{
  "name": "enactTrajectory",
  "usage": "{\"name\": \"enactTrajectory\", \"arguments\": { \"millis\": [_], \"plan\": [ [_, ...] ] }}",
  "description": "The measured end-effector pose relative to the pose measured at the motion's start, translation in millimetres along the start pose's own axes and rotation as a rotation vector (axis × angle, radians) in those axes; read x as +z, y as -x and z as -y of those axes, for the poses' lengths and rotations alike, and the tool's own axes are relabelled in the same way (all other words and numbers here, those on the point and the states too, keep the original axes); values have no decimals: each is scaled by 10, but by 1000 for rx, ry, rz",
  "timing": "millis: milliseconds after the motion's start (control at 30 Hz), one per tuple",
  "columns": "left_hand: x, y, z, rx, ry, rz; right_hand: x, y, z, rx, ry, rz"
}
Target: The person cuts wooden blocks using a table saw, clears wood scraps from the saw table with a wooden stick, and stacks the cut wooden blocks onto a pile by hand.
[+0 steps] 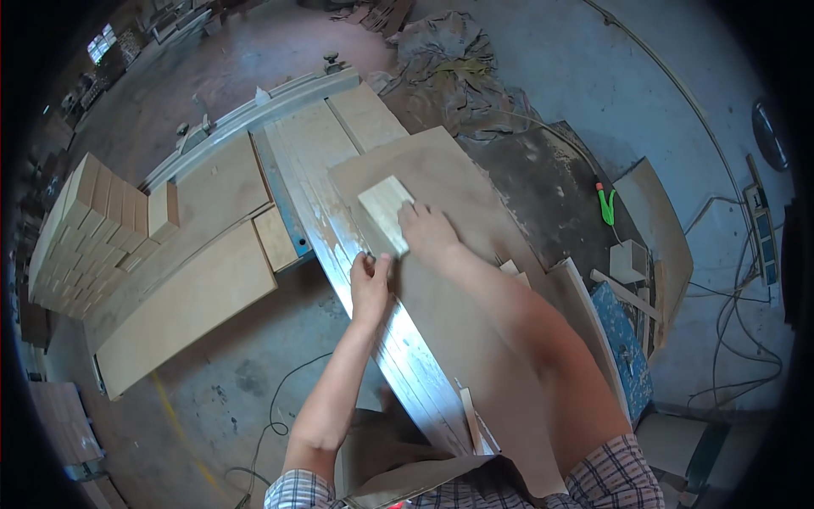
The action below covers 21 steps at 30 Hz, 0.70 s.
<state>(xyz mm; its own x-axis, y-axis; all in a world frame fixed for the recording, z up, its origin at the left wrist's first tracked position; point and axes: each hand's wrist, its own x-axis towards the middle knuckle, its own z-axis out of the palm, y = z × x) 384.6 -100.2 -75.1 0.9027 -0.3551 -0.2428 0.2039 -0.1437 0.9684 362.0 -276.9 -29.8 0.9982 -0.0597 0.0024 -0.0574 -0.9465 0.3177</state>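
Note:
A pale rectangular wooden block [383, 202] lies flat on a large brown board [449, 305]. My right hand [428, 233] is closed on the block's right edge, its fingers over the top. Close by on the left, my left hand [369, 287] has curled fingers and a thumb drawn in at the board's left edge, near the block's lower corner. Whatever that hand holds, if anything, is too small to tell. Beneath the board's edge runs a shiny metal machine table [394, 339].
Stacked wooden blocks [114, 212] stand on the panel table at left, near a long pale panel [191, 310]. A metal fence rail [288, 93] crosses the far side. At right are a green air gun [607, 206], a dark board [551, 174] and wood offcuts [627, 293].

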Motion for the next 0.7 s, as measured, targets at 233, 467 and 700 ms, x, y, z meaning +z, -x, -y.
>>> {"name": "enactTrajectory", "arguments": {
  "millis": [233, 467, 700],
  "plan": [
    [79, 35, -86, -136, -190, 104, -130, 540, 273, 327, -499, -104],
    [132, 4, 31, -170, -226, 52, 106, 564, 275, 814, -1171, 187],
    [-291, 151, 121, -453, 246, 327, -187, 822, 623, 933, -1318, 221]
  ]
}}
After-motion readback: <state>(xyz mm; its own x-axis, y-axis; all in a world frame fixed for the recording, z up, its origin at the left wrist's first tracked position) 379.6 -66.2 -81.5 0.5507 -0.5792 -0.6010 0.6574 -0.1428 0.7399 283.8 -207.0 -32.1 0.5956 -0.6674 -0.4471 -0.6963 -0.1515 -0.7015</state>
